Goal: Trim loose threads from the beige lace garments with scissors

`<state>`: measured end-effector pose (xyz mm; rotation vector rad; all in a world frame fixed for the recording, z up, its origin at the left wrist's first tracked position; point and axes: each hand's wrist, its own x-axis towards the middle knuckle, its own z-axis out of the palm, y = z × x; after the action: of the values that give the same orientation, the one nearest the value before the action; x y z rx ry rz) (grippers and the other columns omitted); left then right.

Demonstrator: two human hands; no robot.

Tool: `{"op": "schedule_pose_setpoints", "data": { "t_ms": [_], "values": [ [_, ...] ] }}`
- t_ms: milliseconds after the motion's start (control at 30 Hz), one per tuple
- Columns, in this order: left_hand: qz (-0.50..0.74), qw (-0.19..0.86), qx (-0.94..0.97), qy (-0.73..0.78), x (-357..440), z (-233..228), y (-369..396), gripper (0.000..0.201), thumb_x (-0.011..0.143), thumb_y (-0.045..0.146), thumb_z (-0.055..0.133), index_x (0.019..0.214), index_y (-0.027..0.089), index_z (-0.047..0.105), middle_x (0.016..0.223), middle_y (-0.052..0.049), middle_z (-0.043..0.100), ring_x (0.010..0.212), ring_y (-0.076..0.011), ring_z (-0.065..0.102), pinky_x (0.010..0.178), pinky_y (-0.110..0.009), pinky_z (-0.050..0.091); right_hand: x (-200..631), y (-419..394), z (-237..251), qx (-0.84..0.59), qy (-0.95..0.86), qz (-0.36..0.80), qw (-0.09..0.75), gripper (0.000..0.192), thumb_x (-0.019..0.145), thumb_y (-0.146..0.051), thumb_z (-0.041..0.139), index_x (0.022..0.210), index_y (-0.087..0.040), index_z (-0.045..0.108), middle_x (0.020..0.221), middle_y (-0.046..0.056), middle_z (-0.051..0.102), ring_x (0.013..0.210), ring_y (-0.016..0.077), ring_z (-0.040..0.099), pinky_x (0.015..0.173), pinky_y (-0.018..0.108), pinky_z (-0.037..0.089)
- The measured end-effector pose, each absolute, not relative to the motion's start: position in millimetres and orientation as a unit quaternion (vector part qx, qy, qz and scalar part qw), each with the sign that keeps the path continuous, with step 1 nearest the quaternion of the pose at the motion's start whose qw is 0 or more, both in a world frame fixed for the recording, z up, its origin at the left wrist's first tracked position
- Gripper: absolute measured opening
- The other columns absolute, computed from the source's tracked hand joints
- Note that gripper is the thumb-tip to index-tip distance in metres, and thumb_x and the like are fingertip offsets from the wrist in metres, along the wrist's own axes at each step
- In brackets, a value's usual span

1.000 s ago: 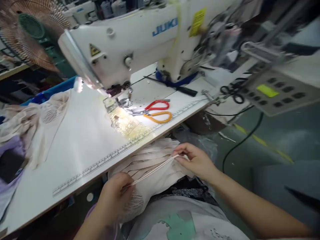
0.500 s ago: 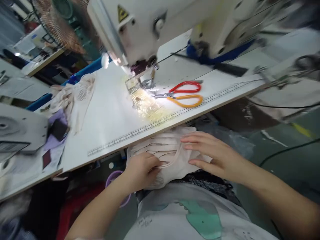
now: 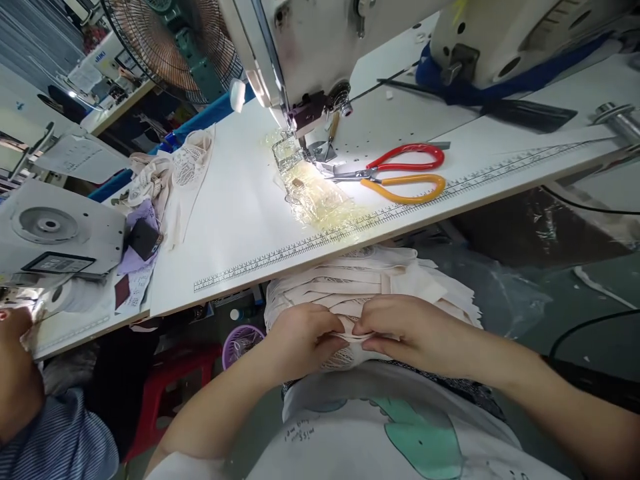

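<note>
Head view: left hand and right hand, fingertips together, pinch a thin pale-pink fabric strap at 6 o'clock, atop the stacked beige cloth pieces on the lap below the white sewing table. Likely risk: the strap slipping from the pinch, or the stack sliding off; red-and-orange scissors lie at 1 o'clock

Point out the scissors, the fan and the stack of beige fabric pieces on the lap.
scissors (image 3: 400, 177): head view, on the handles, between the red and orange loops.
fan (image 3: 173, 43): head view, on its wire grille.
stack of beige fabric pieces (image 3: 370, 280): head view, on the top strips.
</note>
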<state>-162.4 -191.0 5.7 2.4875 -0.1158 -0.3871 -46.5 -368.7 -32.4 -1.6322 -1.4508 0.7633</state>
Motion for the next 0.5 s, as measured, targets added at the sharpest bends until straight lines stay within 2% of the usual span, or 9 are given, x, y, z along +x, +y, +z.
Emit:
{"op": "schedule_pose_setpoints", "data": {
  "t_ms": [267,500],
  "values": [
    [-0.092,0.349,0.925,-0.118,-160.8,0.6,-189.1,0.020,0.089,0.024,0.047,0.083,0.016,0.065,0.073,-0.004,0.066,0.069,-0.0152,0.058,0.064,-0.024,0.044,-43.8,-362.2,-34.9,-0.615,-0.587,0.318,0.419,0.021,0.089,-0.026,0.046,0.084,-0.018,0.065,0.078,0.004,0.060,0.073,0.0154,0.057,0.064,0.025,0.043],
    [-0.091,0.321,0.936,-0.114,-159.9,1.7,-190.8,0.018,0.088,0.023,0.050,0.079,0.016,0.064,0.070,-0.004,0.066,0.067,-0.0152,0.057,0.062,-0.024,0.044,-48.1,-362.9,-34.5,-0.628,-0.591,0.280,0.422,0.024,0.092,-0.024,0.042,0.083,-0.016,0.063,0.076,0.005,0.059,0.071,0.0153,0.053,0.064,0.026,0.042]
  ]
}}
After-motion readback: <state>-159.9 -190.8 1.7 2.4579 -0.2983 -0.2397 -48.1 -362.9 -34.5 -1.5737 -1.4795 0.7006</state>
